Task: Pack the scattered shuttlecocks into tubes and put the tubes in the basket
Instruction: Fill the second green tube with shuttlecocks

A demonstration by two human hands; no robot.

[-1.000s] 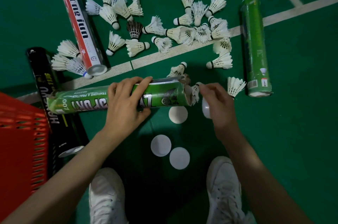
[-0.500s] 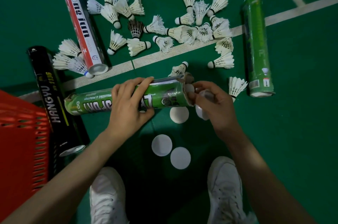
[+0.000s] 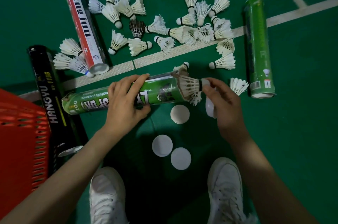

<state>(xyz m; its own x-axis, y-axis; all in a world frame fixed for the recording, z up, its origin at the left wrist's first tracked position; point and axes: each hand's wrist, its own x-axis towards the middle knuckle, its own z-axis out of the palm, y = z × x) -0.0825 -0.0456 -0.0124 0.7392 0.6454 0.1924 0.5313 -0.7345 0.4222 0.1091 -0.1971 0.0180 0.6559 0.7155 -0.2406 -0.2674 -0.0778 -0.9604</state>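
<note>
View from the person's head looking down at a green court floor (image 3: 301,132). Nearest are two white shoes (image 3: 108,196), then three round white lids (image 3: 162,145) lying flat on the floor. At the left edge is a red slotted basket (image 3: 18,141), and beside it lies a black tube (image 3: 53,103) lettered "HANGYU" in white. The left hand (image 3: 126,103) has its fingers wrapped around a green tube (image 3: 91,101), held level just above the floor; its label, seen upside down, reads "TRAINING & PRACTICE" and "007", with larger white letters partly covered. The tube's open right mouth is ragged. There the right hand (image 3: 225,103) has thumb and fingers pinched on the cork of a white shuttlecock (image 3: 189,86), feather skirt toward the mouth; another white lid (image 3: 210,109) shows edge-on under this hand. Beyond a white court line (image 3: 182,50) lies a red and white tube (image 3: 82,28) lettered "Kong jun". To the right lies a second green tube (image 3: 258,46) with a barcode sticker. Between them loose white shuttlecocks (image 3: 190,33) are scattered, with one dark-feathered shuttlecock (image 3: 137,28) among them.
</note>
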